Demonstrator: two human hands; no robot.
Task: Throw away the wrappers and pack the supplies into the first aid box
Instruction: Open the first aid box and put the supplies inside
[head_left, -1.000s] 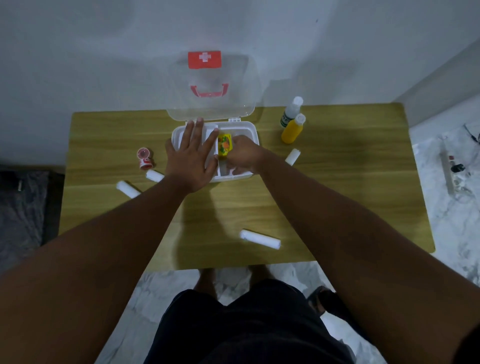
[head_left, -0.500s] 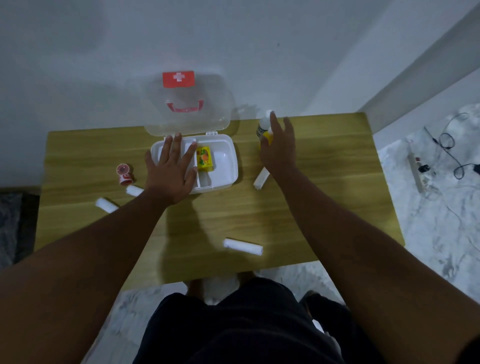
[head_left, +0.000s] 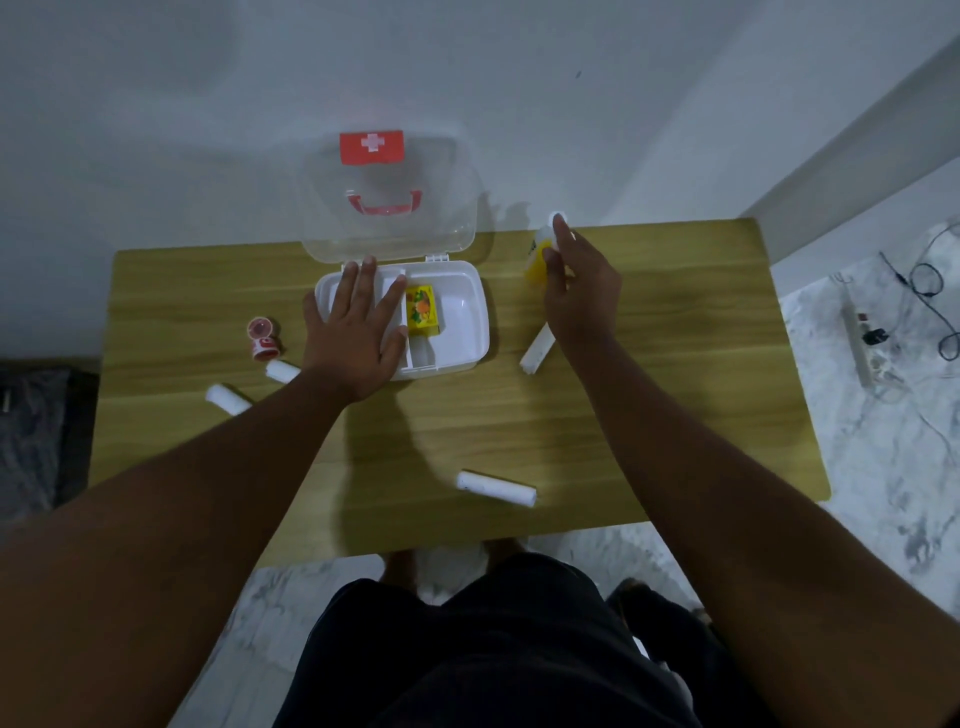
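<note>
The white first aid box (head_left: 467, 332) lies open on the wooden table (head_left: 675, 389), its clear lid (head_left: 389, 208) leaning back against the wall. A small yellow packet (head_left: 423, 309) lies inside it. My left hand (head_left: 353, 332) rests flat on the box's left half, fingers spread. My right hand (head_left: 576, 296) curls around the yellow bottle (head_left: 535, 270), which stands right of the box. A white bottle (head_left: 548, 228) stands just behind it, touching my fingertip. White rolls lie at the front (head_left: 496, 487), under my right wrist (head_left: 537, 349) and at the left (head_left: 283, 370) (head_left: 226, 399).
Two small red tape rolls (head_left: 264, 340) sit left of the box. The wall runs right behind the table. A power strip with cables (head_left: 857, 343) lies on the marble floor at the right. A dark mat (head_left: 31, 431) is on the floor at the left.
My right hand left the yellow packet in the box, moved right to the bottles and closed around the yellow one. My left hand stayed flat on the box.
</note>
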